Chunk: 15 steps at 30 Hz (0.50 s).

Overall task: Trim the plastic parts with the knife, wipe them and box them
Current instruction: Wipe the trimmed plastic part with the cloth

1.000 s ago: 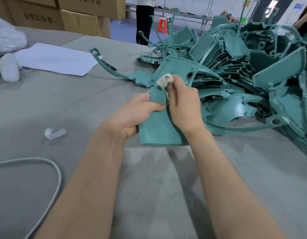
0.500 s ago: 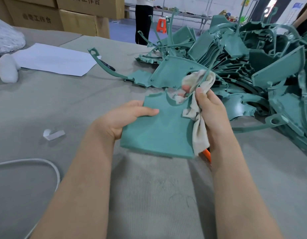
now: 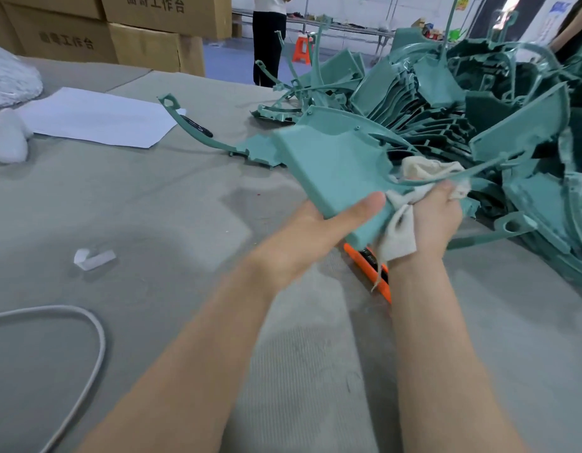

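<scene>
In the middle of the frame the left hand is gripping a flat teal plastic part by its near edge. Its thumb is lying across the top face, its other fingers are hidden beneath, and it is holding the part tilted above the grey surface. Just to the right, the right hand is clutching a crumpled off-white cloth, its fingers curling round the cloth and pressing it against the part's right edge, while a loose flap is hanging down by the wrist. The two hands are working close together with the cloth between them. Filling the upper right, a large pile of plastic parts in the same teal is lying tangled on the surface, reaching right up behind the held part. A thin teal strip is crossing in front of the cloth, and it is hard to tell whether it belongs to the held part or to the pile. Cardboard boxes are standing stacked in the upper left, and a white sheet of paper is lying below them with a black pen at its right corner. A white cable is looping in at the lower left, cut off by the frame edge. An orange knife is lying on the surface directly under the hands, mostly covered by the cloth and the right wrist. A small white scrap is lying left of centre.
</scene>
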Each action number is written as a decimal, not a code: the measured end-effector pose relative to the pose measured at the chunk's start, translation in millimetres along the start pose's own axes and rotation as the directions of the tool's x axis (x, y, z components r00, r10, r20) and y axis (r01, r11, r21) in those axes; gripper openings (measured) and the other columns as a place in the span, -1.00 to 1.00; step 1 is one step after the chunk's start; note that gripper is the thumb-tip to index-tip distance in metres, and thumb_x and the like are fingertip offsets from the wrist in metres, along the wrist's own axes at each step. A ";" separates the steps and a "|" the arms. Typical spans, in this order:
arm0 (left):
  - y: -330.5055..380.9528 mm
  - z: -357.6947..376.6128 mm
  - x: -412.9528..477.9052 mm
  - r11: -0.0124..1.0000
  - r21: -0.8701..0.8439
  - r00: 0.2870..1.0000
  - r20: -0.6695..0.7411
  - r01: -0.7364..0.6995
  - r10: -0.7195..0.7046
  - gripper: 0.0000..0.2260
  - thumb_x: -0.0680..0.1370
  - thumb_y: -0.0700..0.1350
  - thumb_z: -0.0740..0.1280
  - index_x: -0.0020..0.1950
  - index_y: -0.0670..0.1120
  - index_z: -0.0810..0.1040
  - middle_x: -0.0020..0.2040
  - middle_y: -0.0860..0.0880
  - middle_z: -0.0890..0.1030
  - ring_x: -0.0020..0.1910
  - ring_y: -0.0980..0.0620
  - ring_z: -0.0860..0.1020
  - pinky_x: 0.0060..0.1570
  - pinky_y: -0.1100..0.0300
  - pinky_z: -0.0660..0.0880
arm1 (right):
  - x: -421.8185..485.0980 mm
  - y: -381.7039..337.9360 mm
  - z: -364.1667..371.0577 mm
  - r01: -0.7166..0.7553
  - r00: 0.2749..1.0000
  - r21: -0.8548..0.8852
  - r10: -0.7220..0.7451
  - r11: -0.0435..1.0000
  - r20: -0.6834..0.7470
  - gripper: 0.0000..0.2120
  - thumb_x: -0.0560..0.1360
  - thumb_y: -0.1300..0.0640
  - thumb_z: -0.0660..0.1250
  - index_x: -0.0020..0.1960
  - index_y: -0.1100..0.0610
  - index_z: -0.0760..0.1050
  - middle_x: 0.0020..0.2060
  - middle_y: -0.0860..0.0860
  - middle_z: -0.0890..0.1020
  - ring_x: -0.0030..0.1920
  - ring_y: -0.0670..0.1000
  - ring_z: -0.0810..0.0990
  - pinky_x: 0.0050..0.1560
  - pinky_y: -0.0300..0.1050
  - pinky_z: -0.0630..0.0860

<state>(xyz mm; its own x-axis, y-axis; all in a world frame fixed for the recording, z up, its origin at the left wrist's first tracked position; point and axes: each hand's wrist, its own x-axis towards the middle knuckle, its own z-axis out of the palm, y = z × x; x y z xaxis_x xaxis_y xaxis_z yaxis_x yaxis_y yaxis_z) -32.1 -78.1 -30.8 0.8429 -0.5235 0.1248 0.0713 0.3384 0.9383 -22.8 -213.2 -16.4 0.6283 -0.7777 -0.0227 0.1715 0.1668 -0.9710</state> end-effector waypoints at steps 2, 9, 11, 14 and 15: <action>-5.2 6.3 7.5 0.995 -0.070 0.932 -0.361 -0.073 0.043 -0.82 0.35 -0.10 0.42 -0.06 0.00 0.58 -0.06 0.04 0.69 0.04 0.00 0.64 0.11 0.00 0.55 | -9.0 4.8 6.3 0.008 0.995 0.033 -0.011 0.999 0.100 -0.71 0.69 0.13 0.05 0.26 0.25 0.44 -0.20 -0.04 0.50 -0.42 -0.30 0.46 -0.49 -0.51 0.31; 16.8 -43.8 0.4 0.937 -0.332 0.925 -0.312 0.107 -0.216 -0.81 0.50 -0.37 0.28 0.10 -0.28 0.51 -0.05 -0.19 0.67 -0.18 -0.10 0.69 -0.32 0.14 0.61 | -24.9 5.4 17.9 -0.037 0.972 0.282 -0.031 0.959 0.233 -0.72 0.69 0.17 0.08 0.15 0.29 0.51 -0.05 0.12 0.68 -0.19 -0.05 0.64 -0.12 -0.18 0.60; 18.5 -45.6 -1.0 0.937 -0.323 0.923 -0.303 0.135 -0.237 -0.81 0.50 -0.37 0.29 0.10 -0.28 0.52 -0.07 -0.18 0.68 -0.18 -0.11 0.69 -0.33 0.16 0.61 | -22.9 7.2 18.4 -0.012 0.977 0.280 -0.048 0.960 0.207 -0.72 0.68 0.13 0.09 0.12 0.26 0.51 -0.15 0.09 0.67 -0.28 -0.03 0.59 -0.20 -0.15 0.57; 23.3 -52.8 -3.8 0.944 -0.287 0.917 -0.308 0.163 -0.252 -0.83 0.50 -0.35 0.28 0.08 -0.26 0.53 -0.11 -0.15 0.69 -0.20 -0.09 0.69 -0.36 0.19 0.60 | -13.7 6.7 15.5 -0.006 0.990 0.280 -0.035 0.960 0.139 -0.76 0.68 0.10 0.10 -0.03 0.15 0.49 -0.29 0.01 0.64 -0.36 -0.09 0.59 -0.27 -0.19 0.55; 24.7 -55.5 -5.1 0.948 -0.264 0.914 -0.315 0.175 -0.256 -0.85 0.50 -0.35 0.28 0.05 -0.24 0.53 -0.15 -0.13 0.70 -0.22 -0.08 0.69 -0.37 0.20 0.60 | -10.3 6.1 13.8 -0.010 0.993 0.287 -0.023 0.958 0.112 -0.76 0.68 0.10 0.11 -0.06 0.12 0.48 -0.30 0.00 0.64 -0.35 -0.10 0.60 -0.26 -0.18 0.55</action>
<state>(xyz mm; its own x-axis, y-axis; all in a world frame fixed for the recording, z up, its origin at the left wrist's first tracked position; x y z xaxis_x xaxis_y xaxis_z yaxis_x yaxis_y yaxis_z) -5.0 -23.6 -26.1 0.9201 -0.3184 -0.2282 0.3559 0.4361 0.8265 -17.7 -195.8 -18.9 0.7049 -0.7088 0.0266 0.3757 0.3413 -0.8616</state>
